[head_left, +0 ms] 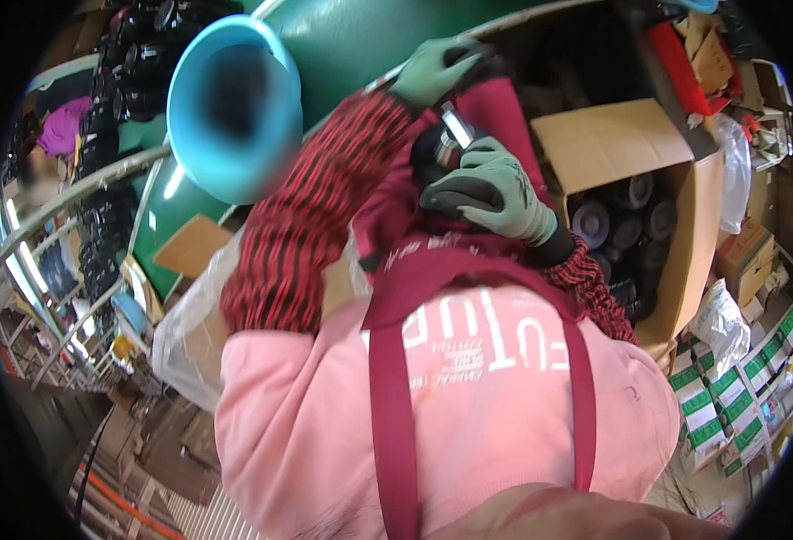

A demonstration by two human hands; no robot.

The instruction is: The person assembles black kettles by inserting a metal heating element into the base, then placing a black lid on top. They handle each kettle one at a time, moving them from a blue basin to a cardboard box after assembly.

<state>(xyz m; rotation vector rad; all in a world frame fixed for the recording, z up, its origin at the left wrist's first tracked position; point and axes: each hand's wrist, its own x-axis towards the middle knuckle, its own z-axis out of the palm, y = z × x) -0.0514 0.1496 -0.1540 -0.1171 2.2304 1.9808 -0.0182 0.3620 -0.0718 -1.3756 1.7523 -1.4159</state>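
Note:
My left hand (437, 72), in a green glove with dark fingertips, is at the edge of the green table (351, 45). Its fingers curl inward beside dark shapes, and what they hold is hidden. Lower and to the right, my right hand (500, 193), gloved alike, is closed at a black rounded part (432, 153) over my maroon apron. A short shiny silver piece (457, 128) stands out from that part near the right fingertips; the hand hides how the two join.
A light blue bucket (185, 108) stands on the table at left, its inside blurred. At right, an open cardboard box (698, 234) holds several black round parts. More black parts (135, 63) are stacked far left. Clear plastic (189, 333) hangs over a carton beside my left sleeve.

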